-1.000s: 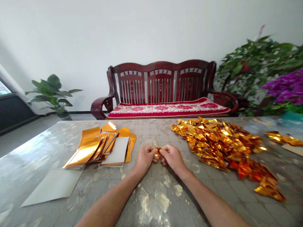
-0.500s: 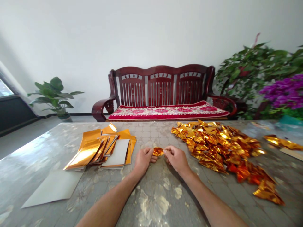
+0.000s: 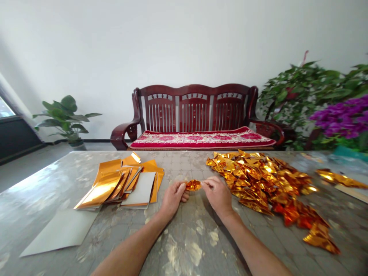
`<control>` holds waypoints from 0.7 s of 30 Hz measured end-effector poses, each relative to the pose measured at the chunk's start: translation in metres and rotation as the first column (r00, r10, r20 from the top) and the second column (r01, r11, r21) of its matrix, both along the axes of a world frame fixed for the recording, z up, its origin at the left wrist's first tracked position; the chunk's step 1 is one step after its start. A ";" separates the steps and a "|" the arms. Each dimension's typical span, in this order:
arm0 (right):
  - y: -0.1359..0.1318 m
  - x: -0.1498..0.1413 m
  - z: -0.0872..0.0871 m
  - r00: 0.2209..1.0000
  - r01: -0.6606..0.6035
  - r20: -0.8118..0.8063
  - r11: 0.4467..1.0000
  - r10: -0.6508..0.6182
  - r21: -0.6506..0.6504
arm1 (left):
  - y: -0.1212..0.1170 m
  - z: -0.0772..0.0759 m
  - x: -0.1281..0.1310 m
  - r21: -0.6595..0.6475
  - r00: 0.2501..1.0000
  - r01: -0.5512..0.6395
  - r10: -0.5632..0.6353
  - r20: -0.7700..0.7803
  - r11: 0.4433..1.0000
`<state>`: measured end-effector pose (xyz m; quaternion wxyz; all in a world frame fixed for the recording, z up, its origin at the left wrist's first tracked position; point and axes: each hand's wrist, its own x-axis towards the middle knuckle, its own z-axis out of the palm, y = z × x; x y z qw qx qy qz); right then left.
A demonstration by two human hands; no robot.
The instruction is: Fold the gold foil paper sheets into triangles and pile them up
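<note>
Between my hands, just above the table, is a small folded gold foil paper ingot. My left hand pinches its left end, thumb on top. At the right end, the fingertips of my right hand are closed on its tip. To the left lies a loose stack of gold foil paper sheets, several with the pale backing up. A heap of folded gold foil pieces spreads to the right, with a few orange-red ones near its front.
A single pale sheet lies flat at the left front of the patterned table. At the far right are another gold piece and clear plastic. Behind stands a dark wooden bench, with potted plants at both sides.
My right hand has shifted slightly right, and the foil piece between my hands looks a little wider and fuller. The whole view has tilted slightly upward.
</note>
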<state>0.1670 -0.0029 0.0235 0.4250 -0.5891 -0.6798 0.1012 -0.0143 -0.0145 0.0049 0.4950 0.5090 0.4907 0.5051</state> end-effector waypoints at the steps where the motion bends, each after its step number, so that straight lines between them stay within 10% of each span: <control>1: 0.000 0.000 -0.001 1.000 -0.015 -0.021 1.000 0.016 0.001 | 0.000 -0.001 0.001 -0.009 1.000 -0.003 0.003 0.003 1.000; 8: 0.003 -0.006 -0.006 0.949 -0.121 -0.300 0.991 0.102 -0.047 | 0.001 -0.003 0.005 -0.048 0.998 -0.044 0.046 0.039 0.998; 21: 0.020 0.020 -0.002 0.704 0.046 -0.704 0.995 -0.093 -0.085 | 0.004 -0.004 -0.005 -0.013 0.992 -0.127 0.127 0.009 0.992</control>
